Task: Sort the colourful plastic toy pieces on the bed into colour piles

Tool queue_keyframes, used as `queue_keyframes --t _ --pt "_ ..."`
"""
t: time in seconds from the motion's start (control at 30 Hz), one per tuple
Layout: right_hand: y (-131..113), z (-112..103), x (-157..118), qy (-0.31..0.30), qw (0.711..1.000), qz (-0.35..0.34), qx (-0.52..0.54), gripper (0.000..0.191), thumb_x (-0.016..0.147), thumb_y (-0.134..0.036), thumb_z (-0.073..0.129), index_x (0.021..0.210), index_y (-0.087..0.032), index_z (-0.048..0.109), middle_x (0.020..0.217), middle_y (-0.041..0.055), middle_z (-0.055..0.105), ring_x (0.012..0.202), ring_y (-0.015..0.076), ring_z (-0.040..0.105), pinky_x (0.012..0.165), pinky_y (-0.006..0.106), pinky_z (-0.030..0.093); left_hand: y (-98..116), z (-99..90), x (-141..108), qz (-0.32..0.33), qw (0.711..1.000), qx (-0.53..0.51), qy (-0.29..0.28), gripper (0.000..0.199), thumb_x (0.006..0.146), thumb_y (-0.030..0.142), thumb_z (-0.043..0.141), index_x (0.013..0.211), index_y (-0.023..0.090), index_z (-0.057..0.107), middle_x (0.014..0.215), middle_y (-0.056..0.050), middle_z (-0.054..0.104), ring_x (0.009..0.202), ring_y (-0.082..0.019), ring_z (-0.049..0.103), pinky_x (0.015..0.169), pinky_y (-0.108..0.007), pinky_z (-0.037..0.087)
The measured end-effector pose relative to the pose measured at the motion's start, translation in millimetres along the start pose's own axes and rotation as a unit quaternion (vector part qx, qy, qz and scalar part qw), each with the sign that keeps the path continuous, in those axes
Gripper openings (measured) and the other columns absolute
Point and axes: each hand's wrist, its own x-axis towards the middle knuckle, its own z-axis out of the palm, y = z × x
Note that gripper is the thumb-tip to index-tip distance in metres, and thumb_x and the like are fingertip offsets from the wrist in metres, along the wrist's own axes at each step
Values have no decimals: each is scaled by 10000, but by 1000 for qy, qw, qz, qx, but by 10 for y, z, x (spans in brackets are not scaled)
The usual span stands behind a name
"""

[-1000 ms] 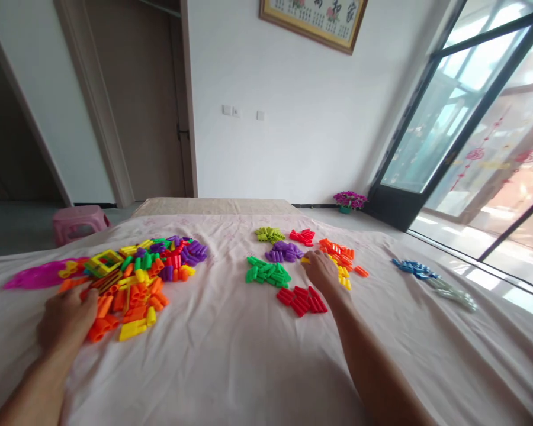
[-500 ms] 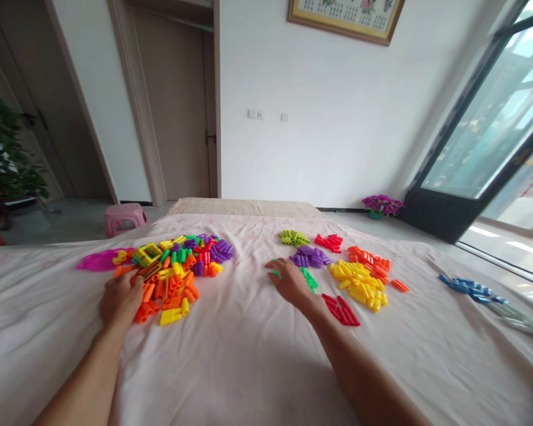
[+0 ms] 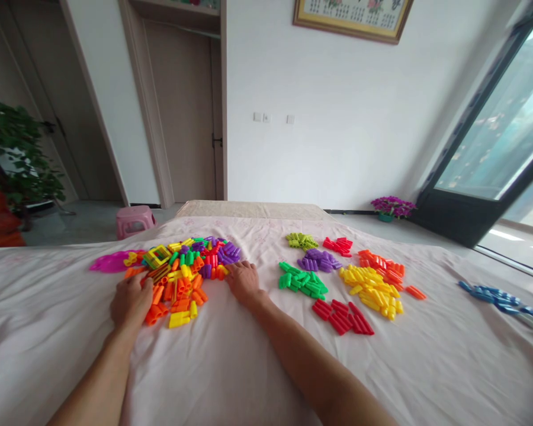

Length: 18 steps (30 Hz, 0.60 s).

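Note:
A mixed heap of small plastic pieces [image 3: 182, 284] in orange, yellow, purple, green and red lies on the left of the pale cloth. My left hand [image 3: 132, 299] rests at the heap's left edge, fingers bent over orange pieces; whether it grips one is hidden. At the heap's right edge is my right hand [image 3: 243, 281], its fingers apart beside yellow and purple pieces. Single-colour piles lie to the right: green [image 3: 302, 281], purple [image 3: 318, 260], lime [image 3: 301, 240], dark red [image 3: 343, 317], bright red [image 3: 338, 245], yellow [image 3: 372, 289] and orange [image 3: 382, 266].
Blue pieces [image 3: 493, 296] and pale, clear-looking ones lie at the far right of the cloth [image 3: 249, 378]. A magenta item [image 3: 111, 262] is left of the heap. Beyond stand a pink stool [image 3: 135, 221], a plant and purple flowers [image 3: 393, 206].
My right hand has moved left from the green pile to the mixed heap, uncovering the green pieces. My left hand stays by the heap. The view has shifted slightly.

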Motion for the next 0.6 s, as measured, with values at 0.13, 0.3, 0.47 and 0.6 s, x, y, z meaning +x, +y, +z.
queue_keyframes --t 0.13,0.3,0.47,0.6 --pt "19 -7 -22 18 1000 17 5 255 990 -347 487 1090 -257 704 1107 41 718 1078 221 576 914 332 376 2 -6 1 -4 1000 5 -5 593 915 492 331 1342 194 615 1296 -218 584 1176 -382 573 934 -509 490" --pt "72 -88 -98 3 995 70 65 272 1006 -324 459 1073 -234 708 1097 48 725 1045 204 601 863 302 376 9 -12 -4 3 1000 7 -9 596 914 481 323 1345 186 612 1305 -220 584 1201 -382 558 952 -508 480" --pt "302 -268 -278 28 992 59 103 245 999 -327 492 1051 -220 706 1037 32 726 918 162 623 756 247 370 9 -33 -3 -2 1000 8 -16 601 915 493 327 1357 193 602 1330 -215 575 1200 -375 564 939 -503 489" --pt "616 -578 -482 76 991 76 73 208 970 -327 540 976 -219 717 940 21 721 821 145 616 694 230 349 -23 -31 42 -7 999 27 -28 625 901 525 335 1355 187 601 1326 -221 582 1138 -383 600 887 -507 511"
